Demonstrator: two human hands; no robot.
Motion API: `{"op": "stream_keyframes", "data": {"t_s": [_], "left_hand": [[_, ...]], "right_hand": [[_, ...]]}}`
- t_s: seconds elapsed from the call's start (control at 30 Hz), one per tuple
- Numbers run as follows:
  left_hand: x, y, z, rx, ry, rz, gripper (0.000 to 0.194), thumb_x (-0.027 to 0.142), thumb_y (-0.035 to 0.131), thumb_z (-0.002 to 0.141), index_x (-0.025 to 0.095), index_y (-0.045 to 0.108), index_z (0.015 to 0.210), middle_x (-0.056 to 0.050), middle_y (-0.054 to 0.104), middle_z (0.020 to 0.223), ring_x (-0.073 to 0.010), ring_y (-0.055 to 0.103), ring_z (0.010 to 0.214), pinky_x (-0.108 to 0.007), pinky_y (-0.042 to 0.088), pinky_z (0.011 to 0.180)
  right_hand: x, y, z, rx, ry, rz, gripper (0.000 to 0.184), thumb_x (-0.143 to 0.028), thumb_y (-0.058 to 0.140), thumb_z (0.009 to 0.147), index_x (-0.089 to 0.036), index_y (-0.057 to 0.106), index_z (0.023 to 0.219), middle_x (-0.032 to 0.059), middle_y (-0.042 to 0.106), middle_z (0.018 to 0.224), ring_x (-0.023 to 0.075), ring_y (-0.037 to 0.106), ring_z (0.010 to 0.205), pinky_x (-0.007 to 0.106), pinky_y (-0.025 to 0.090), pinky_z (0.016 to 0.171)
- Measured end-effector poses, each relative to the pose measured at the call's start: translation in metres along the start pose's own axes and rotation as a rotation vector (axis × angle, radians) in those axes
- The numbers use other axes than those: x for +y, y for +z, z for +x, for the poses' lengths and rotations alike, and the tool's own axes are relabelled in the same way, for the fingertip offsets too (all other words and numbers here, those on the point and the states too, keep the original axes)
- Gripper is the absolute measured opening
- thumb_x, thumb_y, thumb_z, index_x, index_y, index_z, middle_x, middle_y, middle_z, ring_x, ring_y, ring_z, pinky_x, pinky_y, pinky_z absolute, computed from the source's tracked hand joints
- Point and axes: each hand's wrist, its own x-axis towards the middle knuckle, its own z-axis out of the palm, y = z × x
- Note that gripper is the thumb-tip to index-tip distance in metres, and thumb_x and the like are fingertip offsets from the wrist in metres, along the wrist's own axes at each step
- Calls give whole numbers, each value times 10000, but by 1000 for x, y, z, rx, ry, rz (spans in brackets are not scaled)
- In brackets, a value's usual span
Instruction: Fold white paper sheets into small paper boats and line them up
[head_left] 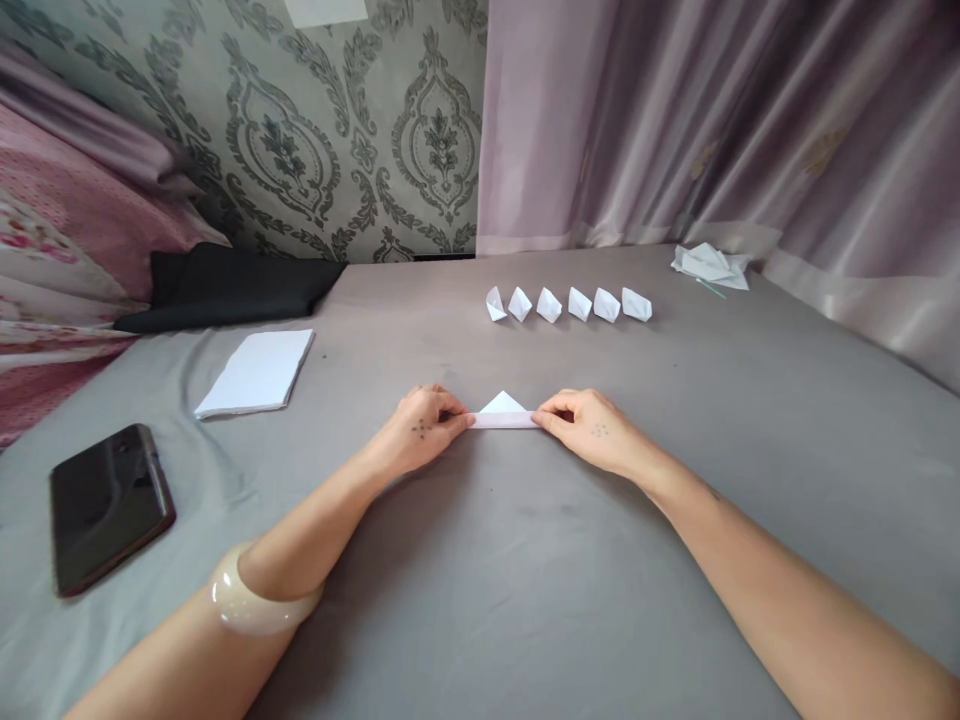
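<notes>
A small folded sheet of white paper (pixel 504 419) is held just above or on the grey cloth in the middle of the view. Its top rises to a triangle, with a straight folded band along the bottom. My left hand (pixel 429 422) pinches the band's left end between thumb and fingers. At the right end, my right hand (pixel 589 425) pinches it the same way. Beyond the hands stands a row of several small folded white paper pieces (pixel 579 304), like little boats.
A stack of white paper (pixel 259 372) lies at the left, with a black phone (pixel 109 510) nearer me. Folded black cloth (pixel 240 285) is at the back left. More white paper pieces (pixel 711 265) and a thin green stick (pixel 711 289) lie at the back right, near the curtain (pixel 637 120).
</notes>
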Motion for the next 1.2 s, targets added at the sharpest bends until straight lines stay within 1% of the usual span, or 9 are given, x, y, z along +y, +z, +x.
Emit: {"op": "stream_keyframes", "data": {"t_s": [0.13,0.23,0.33,0.4,0.53,0.6,0.77,0.9,1.2], "left_hand": [[1,-1,0,-2,8,-4,319,401,497,839,169,670,705,-37,622,788,-167,550,697,-274,410,624],[0,0,1,7,17,3,327,413,498,835,165,652,687,-24,609,733,-155,539,657,-266,398,595],[-1,2,1,21,18,11,320,405,502,834,167,641,671,-35,615,760,-168,553,710,-274,417,637],[-2,3,1,41,-9,10,300,404,527,819,170,641,670,-45,621,810,-180,560,753,-281,428,663],[-3,4,1,58,-60,2,269,405,570,790,174,642,674,-45,624,863,-179,564,737,-284,433,646],[-3,4,1,52,-57,9,268,399,569,793,172,637,667,-49,624,872,-183,564,745,-292,435,660],[0,4,1,37,-45,54,245,361,554,811,177,637,673,-74,621,901,-221,559,835,-333,440,726],[0,5,0,49,-30,107,248,359,548,822,191,623,656,-72,623,904,-247,542,892,-360,439,768],[0,5,1,28,-38,97,249,363,534,831,189,632,683,-77,618,958,-261,510,942,-382,431,798]], "right_hand": [[0,1,0,-1,18,-48,289,-448,504,840,-247,690,751,8,670,800,155,571,664,273,385,567],[-1,2,1,23,18,-78,297,-460,507,838,-241,685,745,15,658,770,152,554,633,273,371,549],[-2,2,1,39,42,-108,303,-474,508,832,-241,677,738,12,646,731,151,545,611,271,363,538],[-3,2,1,44,54,-125,302,-479,511,828,-241,674,738,12,642,719,155,550,620,271,364,544],[-5,2,2,39,79,-145,284,-473,521,821,-248,667,729,9,648,717,166,565,654,271,368,565],[-6,1,3,28,91,-147,276,-474,532,814,-251,667,725,6,651,717,167,569,661,272,369,568],[-4,-2,4,-3,91,-127,282,-478,536,811,-246,667,720,3,658,728,165,573,664,270,368,563],[-4,-2,4,-16,86,-106,281,-476,545,807,-238,658,710,-2,659,724,157,574,649,268,367,568],[-5,0,6,-4,100,-129,297,-478,540,800,-222,668,718,9,653,715,157,569,645,263,358,567]]}}
